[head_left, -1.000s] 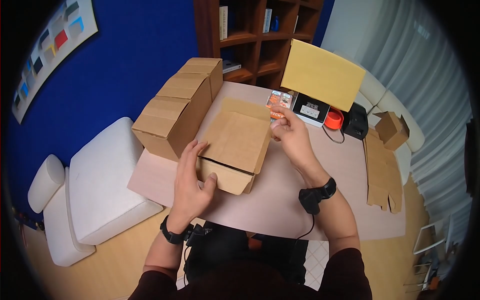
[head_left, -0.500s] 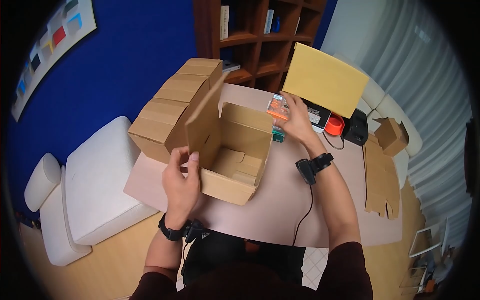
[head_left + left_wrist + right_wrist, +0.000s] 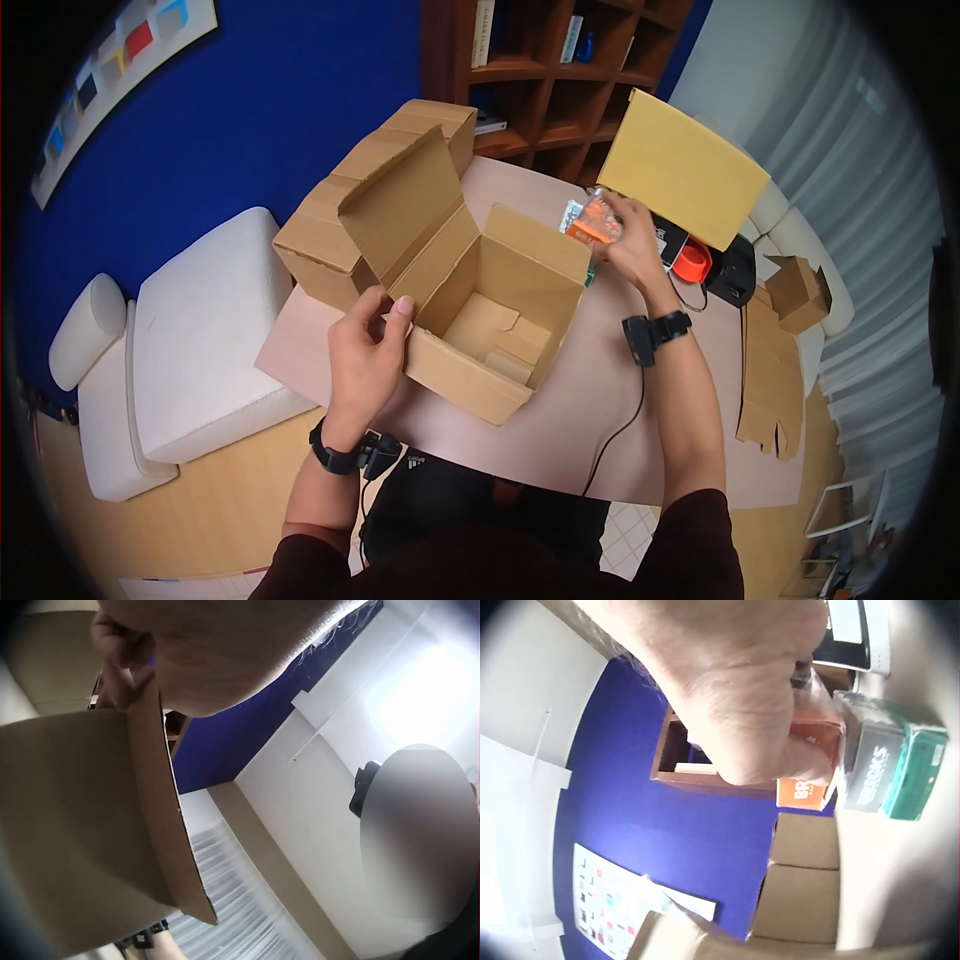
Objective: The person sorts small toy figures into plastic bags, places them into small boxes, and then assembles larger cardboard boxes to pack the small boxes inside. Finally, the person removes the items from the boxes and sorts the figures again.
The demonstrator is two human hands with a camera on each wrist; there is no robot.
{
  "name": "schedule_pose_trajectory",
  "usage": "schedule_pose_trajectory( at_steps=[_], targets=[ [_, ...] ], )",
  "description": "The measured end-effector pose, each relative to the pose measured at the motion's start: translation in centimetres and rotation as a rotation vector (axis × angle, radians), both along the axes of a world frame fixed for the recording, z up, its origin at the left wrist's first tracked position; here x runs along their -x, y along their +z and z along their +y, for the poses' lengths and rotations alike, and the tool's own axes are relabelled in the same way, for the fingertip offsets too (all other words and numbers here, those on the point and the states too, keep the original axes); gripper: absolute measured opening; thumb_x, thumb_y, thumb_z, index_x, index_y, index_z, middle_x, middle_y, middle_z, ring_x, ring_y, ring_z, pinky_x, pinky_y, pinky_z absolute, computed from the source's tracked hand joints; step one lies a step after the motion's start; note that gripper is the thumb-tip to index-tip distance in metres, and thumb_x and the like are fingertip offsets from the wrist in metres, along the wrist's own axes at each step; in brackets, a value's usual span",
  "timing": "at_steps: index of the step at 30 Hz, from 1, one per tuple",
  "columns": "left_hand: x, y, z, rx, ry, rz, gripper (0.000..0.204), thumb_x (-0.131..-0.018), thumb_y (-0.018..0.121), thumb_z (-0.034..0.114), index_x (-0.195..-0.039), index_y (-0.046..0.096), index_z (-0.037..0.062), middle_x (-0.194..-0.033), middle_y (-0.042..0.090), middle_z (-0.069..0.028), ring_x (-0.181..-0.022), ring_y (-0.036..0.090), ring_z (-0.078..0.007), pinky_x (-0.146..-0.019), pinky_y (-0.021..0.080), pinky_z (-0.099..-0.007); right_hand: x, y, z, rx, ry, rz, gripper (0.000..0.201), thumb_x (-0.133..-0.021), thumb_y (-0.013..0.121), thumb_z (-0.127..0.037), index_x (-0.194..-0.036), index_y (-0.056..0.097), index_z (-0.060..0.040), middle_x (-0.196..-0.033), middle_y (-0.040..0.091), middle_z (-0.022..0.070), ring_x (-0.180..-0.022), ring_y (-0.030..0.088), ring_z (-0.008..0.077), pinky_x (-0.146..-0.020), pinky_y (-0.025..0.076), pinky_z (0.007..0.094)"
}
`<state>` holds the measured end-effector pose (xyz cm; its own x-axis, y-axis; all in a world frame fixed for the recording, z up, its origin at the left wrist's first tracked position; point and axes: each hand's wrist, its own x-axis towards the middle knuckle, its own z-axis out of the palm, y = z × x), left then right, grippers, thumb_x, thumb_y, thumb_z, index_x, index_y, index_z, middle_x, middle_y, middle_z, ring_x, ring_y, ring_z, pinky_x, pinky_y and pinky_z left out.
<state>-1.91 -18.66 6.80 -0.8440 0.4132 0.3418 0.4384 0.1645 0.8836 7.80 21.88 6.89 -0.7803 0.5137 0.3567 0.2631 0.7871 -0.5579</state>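
Note:
A brown cardboard box (image 3: 465,375) stands on the table in front of me, its lid (image 3: 405,205) tilted up to the left and only flat inner flaps showing inside. At its near left corner my left hand (image 3: 368,345) pinches the edge between thumb and fingers; the left wrist view shows these fingers on the cardboard wall (image 3: 154,787). Beyond the box's right side my right hand (image 3: 635,245) grips a small orange box (image 3: 592,220) printed with white letters. In the right wrist view a grey box (image 3: 874,765) and a teal box (image 3: 919,772) stand right beside it.
Closed cardboard boxes (image 3: 325,230) line the table's left side. Behind the right hand are a yellow box (image 3: 685,165), a red round item (image 3: 692,260) and a black device (image 3: 738,270). Flattened cardboard (image 3: 770,375) lies at the right edge.
The left hand has raised the box's lid, which has swung up and over to the left. My right hand has taken hold of the orange box and tilted it.

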Motion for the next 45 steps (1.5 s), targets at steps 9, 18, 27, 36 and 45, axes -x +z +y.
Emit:
schedule_pose_trajectory(
  at_steps=[9,18,27,36,45],
  targets=[
    [-0.1,1.7,0.2,-0.270,-0.218,-0.410,0.031,-0.110,0.062,0.021,-0.130,0.059,-0.0026,-0.100,0.071,-0.0066,-0.073,0.069,-0.0123,-0.054,0.054,-0.0261,-5.8,7.7,-12.8,-0.054,0.445,0.390,0.090,-0.069,0.091,-0.016,-0.152,0.056,-0.0081,-0.153,0.047,0.0219,-0.144,0.046,0.0416,-0.123,0.037,0.0500],
    [-1.6,2.8,0.4,-0.433,-0.293,-0.539,0.052,-0.112,0.055,0.030,-0.152,0.043,-0.0013,-0.132,0.066,-0.0175,-0.091,0.078,-0.0258,-0.074,0.065,-0.0326,-6.0,2.4,-13.0,-0.114,0.175,0.267,0.099,-0.081,0.088,-0.013,-0.165,0.036,-0.0040,-0.159,0.048,0.0248,-0.149,0.047,0.0391,-0.125,0.036,0.0453],
    [-4.1,4.3,3.1,-0.091,-0.244,0.078,0.055,-0.097,0.079,0.030,-0.141,0.061,0.0022,-0.141,0.062,-0.0186,-0.106,0.075,-0.0259,-0.088,0.061,-0.0373,-8.3,1.3,-13.1,0.118,0.352,0.179,0.035,-0.089,0.080,-0.013,-0.121,0.077,0.0002,-0.142,0.067,0.0211,-0.129,0.067,0.0371,-0.110,0.052,0.0423],
    [-9.4,4.0,3.9,0.313,0.040,0.624,0.059,-0.085,0.086,0.045,-0.131,0.070,0.0116,-0.138,0.066,-0.0217,-0.109,0.073,-0.0411,-0.087,0.061,-0.0461,-9.5,1.8,-14.4,0.084,0.303,0.193,0.034,-0.088,0.081,-0.013,-0.118,0.077,0.0019,-0.126,0.073,0.0200,-0.112,0.071,0.0394,-0.096,0.057,0.0442],
    [-8.6,1.5,2.6,0.268,-0.084,0.725,0.047,-0.095,0.080,0.032,-0.136,0.071,0.0099,-0.140,0.063,-0.0284,-0.108,0.073,-0.0426,-0.088,0.062,-0.0448,-10.1,0.8,-15.2,0.514,0.148,0.364,0.038,-0.089,0.079,-0.006,-0.126,0.074,0.0012,-0.119,0.076,0.0206,-0.094,0.077,0.0184,-0.083,0.061,0.0295]
  ],
)
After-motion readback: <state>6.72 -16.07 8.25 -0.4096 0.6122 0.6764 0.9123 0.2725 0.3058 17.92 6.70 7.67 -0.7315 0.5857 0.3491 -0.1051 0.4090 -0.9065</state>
